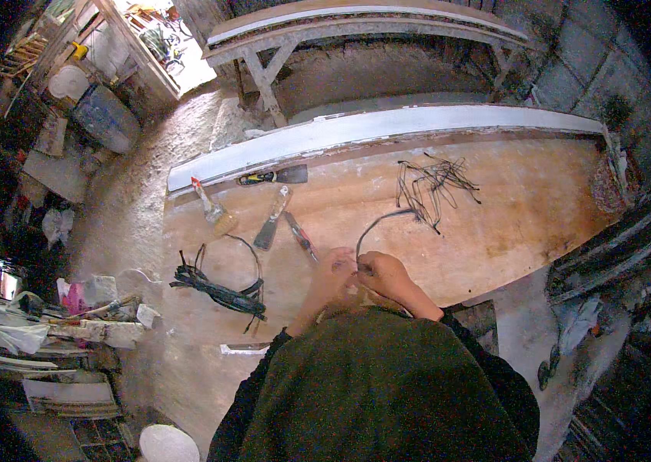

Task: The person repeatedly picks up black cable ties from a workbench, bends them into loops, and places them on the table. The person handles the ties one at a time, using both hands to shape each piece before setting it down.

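At the near edge of the wooden tabletop, my right hand [383,272] is closed in a pinch on a thin black cable [369,227]. From there the cable arcs up and away to the right. Close against it, my left hand [336,269] has its fingers bunched together; what lies between them is hidden. A red and black utility knife [301,236] lies just beyond the left hand. To the left rests a bundle of black cables [219,288]. Farther off on the right is a loose tangle of thin black wires [435,185], near the held cable's far end.
A paintbrush [220,216], a putty knife [270,221] and a dark-bladed scraper [283,176] lie at the tabletop's [526,231] far left. A long white board [387,127] runs along its far edge. Behind stands a wooden bench [264,77]; a blue barrel [106,119] stands left.
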Action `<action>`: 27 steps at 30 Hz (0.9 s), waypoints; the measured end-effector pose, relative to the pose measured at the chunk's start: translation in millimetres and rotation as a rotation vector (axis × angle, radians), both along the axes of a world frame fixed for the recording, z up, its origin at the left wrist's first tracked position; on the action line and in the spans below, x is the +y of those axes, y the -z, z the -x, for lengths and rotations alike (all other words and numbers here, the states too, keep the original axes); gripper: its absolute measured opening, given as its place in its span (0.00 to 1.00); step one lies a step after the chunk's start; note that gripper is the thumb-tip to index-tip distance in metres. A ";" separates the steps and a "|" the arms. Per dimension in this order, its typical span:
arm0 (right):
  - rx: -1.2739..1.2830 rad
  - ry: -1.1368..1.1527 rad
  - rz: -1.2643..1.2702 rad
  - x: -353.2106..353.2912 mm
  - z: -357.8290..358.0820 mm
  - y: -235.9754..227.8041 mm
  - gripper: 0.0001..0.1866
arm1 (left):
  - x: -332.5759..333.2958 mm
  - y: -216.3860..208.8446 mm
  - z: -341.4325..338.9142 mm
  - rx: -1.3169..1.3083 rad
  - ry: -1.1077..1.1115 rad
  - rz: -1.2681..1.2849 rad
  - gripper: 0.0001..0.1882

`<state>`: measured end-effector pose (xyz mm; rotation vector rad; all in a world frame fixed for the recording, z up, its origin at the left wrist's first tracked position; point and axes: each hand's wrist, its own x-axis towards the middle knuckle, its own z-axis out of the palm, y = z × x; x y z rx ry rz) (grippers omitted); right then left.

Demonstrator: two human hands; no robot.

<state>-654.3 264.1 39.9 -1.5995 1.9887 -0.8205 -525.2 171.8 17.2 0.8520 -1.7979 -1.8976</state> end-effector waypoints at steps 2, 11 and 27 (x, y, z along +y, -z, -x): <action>-0.006 -0.015 0.036 1.2 -2.0 1.0 0.09 | 0.4 -5.7 0.5 -0.100 0.040 0.065 0.13; -0.374 -0.122 0.054 4.2 3.5 -0.2 0.06 | -12.1 -4.1 -5.3 -0.108 0.251 -0.015 0.12; -1.089 0.072 -0.085 4.3 8.4 48.9 0.07 | -2.3 60.2 -6.6 0.083 0.003 -0.704 0.03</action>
